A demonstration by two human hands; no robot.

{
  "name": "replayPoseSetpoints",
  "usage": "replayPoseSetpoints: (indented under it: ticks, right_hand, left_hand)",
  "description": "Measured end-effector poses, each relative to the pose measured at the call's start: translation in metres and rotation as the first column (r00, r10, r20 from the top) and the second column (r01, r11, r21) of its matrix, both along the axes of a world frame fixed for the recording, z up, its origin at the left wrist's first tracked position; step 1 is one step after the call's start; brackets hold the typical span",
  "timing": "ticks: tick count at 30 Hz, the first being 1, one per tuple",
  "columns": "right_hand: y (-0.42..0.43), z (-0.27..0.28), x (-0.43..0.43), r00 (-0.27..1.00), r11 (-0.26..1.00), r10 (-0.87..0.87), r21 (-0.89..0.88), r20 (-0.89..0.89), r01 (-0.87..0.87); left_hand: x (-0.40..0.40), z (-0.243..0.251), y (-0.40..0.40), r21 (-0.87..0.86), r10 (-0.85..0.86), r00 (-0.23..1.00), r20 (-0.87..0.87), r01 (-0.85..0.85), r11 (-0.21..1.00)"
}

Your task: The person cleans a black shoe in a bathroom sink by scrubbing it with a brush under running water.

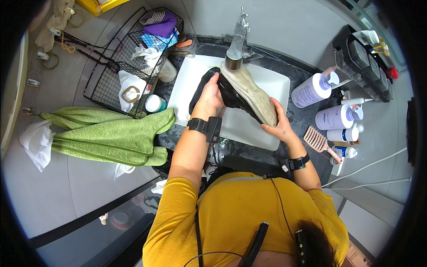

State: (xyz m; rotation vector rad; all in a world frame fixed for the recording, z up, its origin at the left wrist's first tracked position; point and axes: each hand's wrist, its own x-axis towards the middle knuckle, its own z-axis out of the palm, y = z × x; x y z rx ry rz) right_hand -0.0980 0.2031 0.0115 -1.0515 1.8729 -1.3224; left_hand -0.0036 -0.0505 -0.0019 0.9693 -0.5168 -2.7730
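Observation:
Both hands grip a black shoe (pixel 233 95) with a pale, stained sole (pixel 248 88), tilted on its side over the white washbasin (pixel 280 86). My left hand (pixel 210 93) holds its black upper at the left. At the opposite end, my right hand (pixel 280 120) has its thumb underneath and fingers against the sole. The metal faucet (pixel 235 55) reaches over the sole's far end; whether they touch is unclear. Behind my left hand, more black material (pixel 201 87) lies in the basin, and I cannot tell whether it is a second shoe.
Left of the basin stand a black wire basket (pixel 110 90), a white-lidded jar (pixel 156 103) and a hanging green towel (pixel 110 140). Pump bottles (pixel 312 90), a pink hairbrush (pixel 317 140) and a black organizer (pixel 362 63) occupy the right side. Dark stone counter (pixel 233 150) surrounds the basin.

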Motion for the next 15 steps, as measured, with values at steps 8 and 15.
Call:
replayPoseSetpoints:
  ticks: [8, 15]
  right_hand:
    - [0.001, -0.018, -0.015, 0.994, 0.999, 0.025, 0.035, -0.107, -0.021]
    - [-0.02, 0.013, -0.024, 0.735, 0.99, -0.114, 0.142, 0.669, 0.025]
  left_hand:
    - [0.024, 0.033, 0.035, -0.335, 0.02, 0.998, -0.052, -0.036, 0.941]
    - [0.036, 0.036, 0.059, -0.859, -0.357, 0.924, 0.135, 0.289, 0.422]
